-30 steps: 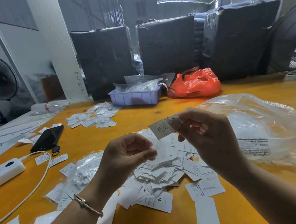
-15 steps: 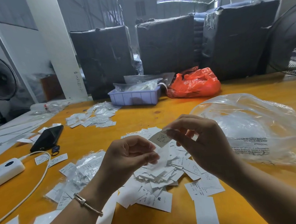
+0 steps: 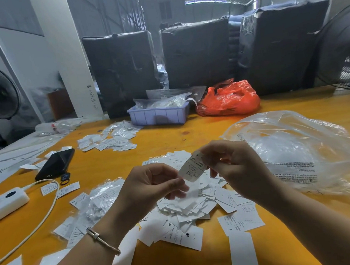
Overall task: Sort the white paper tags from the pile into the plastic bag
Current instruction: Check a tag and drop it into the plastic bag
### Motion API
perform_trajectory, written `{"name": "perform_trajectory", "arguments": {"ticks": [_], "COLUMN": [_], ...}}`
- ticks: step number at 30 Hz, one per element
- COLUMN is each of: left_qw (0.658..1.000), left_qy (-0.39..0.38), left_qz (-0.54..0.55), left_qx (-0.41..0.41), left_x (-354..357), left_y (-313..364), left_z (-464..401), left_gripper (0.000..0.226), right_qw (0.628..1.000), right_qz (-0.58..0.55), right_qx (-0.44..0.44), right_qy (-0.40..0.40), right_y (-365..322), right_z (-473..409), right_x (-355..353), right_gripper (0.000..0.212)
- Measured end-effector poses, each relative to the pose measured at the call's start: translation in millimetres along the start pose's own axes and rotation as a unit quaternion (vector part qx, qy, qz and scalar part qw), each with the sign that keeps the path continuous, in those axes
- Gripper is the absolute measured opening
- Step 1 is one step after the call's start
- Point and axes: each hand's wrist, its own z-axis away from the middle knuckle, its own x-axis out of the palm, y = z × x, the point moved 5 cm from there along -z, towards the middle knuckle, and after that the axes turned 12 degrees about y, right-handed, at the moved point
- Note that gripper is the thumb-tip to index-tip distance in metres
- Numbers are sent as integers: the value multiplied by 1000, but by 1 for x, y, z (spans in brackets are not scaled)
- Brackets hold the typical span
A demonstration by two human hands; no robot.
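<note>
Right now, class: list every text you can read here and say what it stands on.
"S": tag pinched by the right hand; its small print is unreadable.
"S", "M": tags in the pile.
"THIS BAG IS NOT A TOY", "ATTENZIONE": plastic bag.
Handwritten numbers on the white pillar: unreadable.

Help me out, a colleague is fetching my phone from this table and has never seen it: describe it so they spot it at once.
Start at the yellow table and go to its left side, beside the white power strip. The phone lies flat just beyond it, among scattered white tags. It is the only dark, glossy slab there; everything round it is white paper or clear plastic.
</note>
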Motion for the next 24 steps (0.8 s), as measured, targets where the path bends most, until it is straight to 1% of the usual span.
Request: {"name": "perform_trajectory", "arguments": {"ticks": [3,6,12,16,19,21,24], "left_qw": [1000,1000,1000,1000,1000,1000,999], "left_qy": [0,7,8,-4,-5,-4,7], "left_qz": [13,21,10,-1,-12,-15,-19], "left_qx": [-15,-21,-25,-26,-23,-22,-25], "left_x": [0,0,-2,2,2,2,2], "left_y": [-1,-1,-1,-3,-4,-5,-7], "left_z": [0,0,0,1,1,0,0], "left_gripper": [21,20,21,17,13,14,18], "right_qw": [1000,997,996,996,998,999,996], "right_qz": [18,61,71,66,22,9,40], "right_qx": [-5,-38,-49,-34,-8,5,-6], "right_qy": [7,14,-11,-53,-54,-50,-74], "right_y": [0,-2,-5,-2,-2,-1,-1], "right_z": [0,0,1,5,8,9,12], "right_x": [-3,-5,-5,3,8,8,13], "right_gripper": [22,16,14,17,20,16,11]}}
